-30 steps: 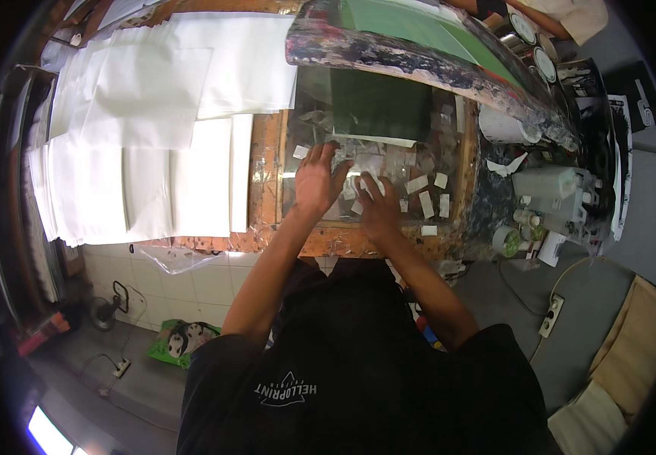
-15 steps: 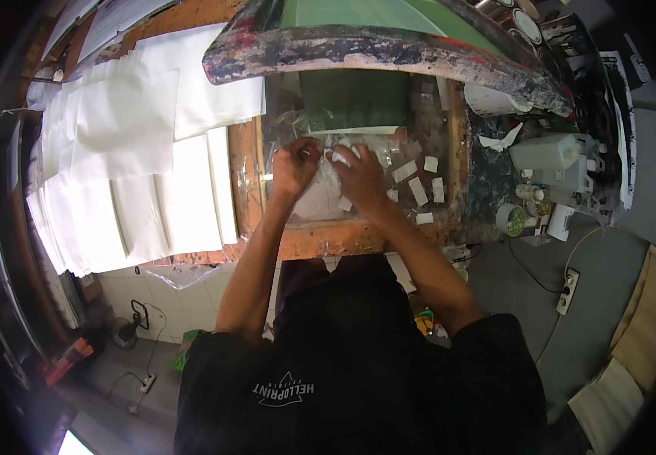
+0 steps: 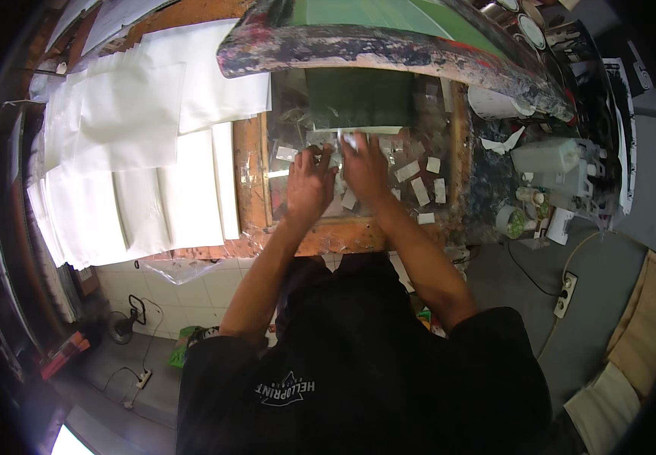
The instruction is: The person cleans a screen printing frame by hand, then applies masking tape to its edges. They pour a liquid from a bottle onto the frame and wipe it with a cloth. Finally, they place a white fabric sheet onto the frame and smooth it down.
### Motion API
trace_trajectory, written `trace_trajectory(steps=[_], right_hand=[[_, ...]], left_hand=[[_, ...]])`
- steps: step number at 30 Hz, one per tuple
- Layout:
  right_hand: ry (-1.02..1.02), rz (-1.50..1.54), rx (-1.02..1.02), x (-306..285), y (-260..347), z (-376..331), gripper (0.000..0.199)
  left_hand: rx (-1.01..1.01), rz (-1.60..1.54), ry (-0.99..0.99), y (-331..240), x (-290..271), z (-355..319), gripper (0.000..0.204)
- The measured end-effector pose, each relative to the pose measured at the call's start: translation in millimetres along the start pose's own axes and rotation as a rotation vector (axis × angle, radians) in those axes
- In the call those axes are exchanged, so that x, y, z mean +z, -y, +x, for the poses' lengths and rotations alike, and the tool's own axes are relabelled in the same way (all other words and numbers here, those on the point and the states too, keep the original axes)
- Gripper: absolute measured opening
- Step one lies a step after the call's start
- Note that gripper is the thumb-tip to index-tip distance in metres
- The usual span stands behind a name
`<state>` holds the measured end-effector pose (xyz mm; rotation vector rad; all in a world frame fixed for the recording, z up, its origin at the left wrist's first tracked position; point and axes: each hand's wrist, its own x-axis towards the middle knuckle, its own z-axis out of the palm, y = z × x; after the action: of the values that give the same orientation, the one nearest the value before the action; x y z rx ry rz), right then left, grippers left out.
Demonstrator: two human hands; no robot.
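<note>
Both hands slid a bit further up the glass since half a second ago. From my feed, left hand (image 3: pixel 309 182) and right hand (image 3: pixel 364 168) lie flat, fingers spread, pressing a small clear sheet (image 3: pixel 341 176) against the taped glass plate (image 3: pixel 434 144) on the table (image 3: pixel 244 163), just below the dark green panel (image 3: pixel 358 98).

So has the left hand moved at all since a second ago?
Yes. The left hand has slid right along the taped board, closing in on the right hand. A second ago the two hands lay spread apart; now they nearly meet.
</note>
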<state>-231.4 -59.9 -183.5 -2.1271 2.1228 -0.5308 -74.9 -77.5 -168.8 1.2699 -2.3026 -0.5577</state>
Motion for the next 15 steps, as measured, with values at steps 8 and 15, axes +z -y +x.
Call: trace_trajectory(steps=[8, 15], right_hand=[[-0.267, 0.601, -0.056, -23.2, 38.6, 16.2, 0.017], [-0.159, 0.171, -0.135, 11.1, 25.6, -24.5, 0.018]], left_hand=[[0.055, 0.018, -0.047, 1.8, 1.3, -27.3, 0.036], [0.163, -0.261, -0.166, 20.5, -5.6, -49.8, 0.027]])
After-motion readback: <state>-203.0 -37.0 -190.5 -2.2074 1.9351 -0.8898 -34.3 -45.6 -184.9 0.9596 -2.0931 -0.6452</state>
